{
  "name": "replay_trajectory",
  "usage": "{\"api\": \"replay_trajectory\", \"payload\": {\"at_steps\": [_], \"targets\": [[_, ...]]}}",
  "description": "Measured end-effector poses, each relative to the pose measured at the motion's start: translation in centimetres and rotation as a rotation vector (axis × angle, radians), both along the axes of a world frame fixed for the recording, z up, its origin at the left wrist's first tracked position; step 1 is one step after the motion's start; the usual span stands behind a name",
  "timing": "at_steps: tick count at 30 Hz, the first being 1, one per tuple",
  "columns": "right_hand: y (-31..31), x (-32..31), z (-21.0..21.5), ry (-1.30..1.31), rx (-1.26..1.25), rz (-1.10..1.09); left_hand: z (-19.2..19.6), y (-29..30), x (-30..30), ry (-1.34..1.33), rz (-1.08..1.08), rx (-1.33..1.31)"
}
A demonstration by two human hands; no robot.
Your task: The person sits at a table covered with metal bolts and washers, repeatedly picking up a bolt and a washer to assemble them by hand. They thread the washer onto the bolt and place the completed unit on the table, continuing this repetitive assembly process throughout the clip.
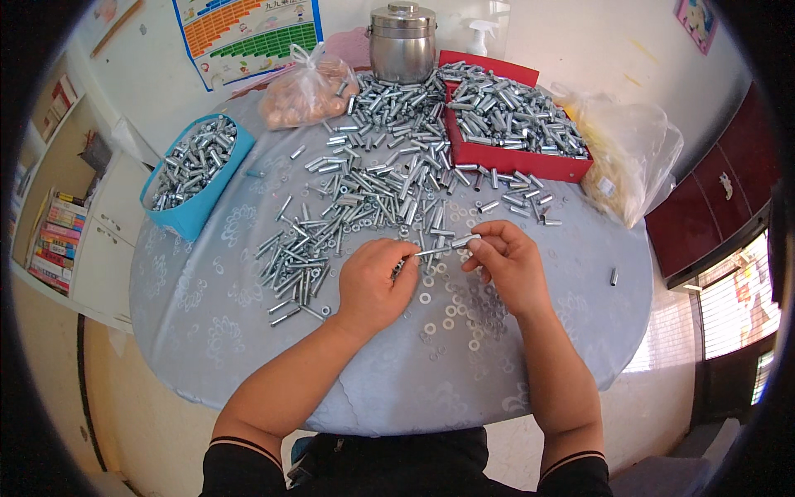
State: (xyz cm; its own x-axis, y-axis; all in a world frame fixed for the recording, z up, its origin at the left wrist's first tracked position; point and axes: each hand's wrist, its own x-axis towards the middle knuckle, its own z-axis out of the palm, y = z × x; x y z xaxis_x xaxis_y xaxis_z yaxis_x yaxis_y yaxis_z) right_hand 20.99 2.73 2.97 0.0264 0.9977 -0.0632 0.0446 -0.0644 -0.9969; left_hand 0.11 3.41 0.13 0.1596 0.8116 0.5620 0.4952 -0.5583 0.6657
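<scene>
Over the middle of the table, my left hand (374,283) is closed around one end of a slim silver bolt (434,251). The bolt's shank points right, toward my right hand (512,263). Thumb and fingers of that hand pinch a short shiny metal sleeve (464,241), in line with the bolt's end. Whether the sleeve is around the bolt or only touching it, I cannot tell. Beyond both hands spreads a loose heap of bolts and sleeves (364,195). Flat pale washers (451,311) lie scattered below and between my hands. My left palm's contents are mostly hidden.
A red box (522,164) full of metal sleeves stands at the far right, beside a clear plastic bag (633,157). At the left is a blue container (199,211) of metal parts. A bag of round brown items (302,95) and a steel pot (403,45) stand behind.
</scene>
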Motion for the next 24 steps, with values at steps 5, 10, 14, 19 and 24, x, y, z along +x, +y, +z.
{"api": "replay_trajectory", "payload": {"at_steps": [5, 10, 14, 19, 24], "targets": [[0.4, -0.3, -0.5, -0.006, -0.038, 0.03, -0.3, 0.4, -0.2, -0.041, -0.014, 0.033], [0.5, -0.5, -0.4, -0.049, -0.076, 0.086, -0.4, 0.5, -0.4, -0.037, -0.042, 0.069], [0.0, -0.5, -1.3, -0.117, -0.027, 0.176, -0.7, 0.0, -0.4, -0.069, -0.105, -0.057], [-0.4, -0.6, -0.9, -0.003, 0.01, 0.184, -0.5, -0.7, -1.2, -0.095, -0.167, -0.23], [-0.9, -0.8, -0.8, 0.077, 0.023, 0.197, -0.6, -0.7, -0.7, -0.178, -0.191, -0.226]]}}
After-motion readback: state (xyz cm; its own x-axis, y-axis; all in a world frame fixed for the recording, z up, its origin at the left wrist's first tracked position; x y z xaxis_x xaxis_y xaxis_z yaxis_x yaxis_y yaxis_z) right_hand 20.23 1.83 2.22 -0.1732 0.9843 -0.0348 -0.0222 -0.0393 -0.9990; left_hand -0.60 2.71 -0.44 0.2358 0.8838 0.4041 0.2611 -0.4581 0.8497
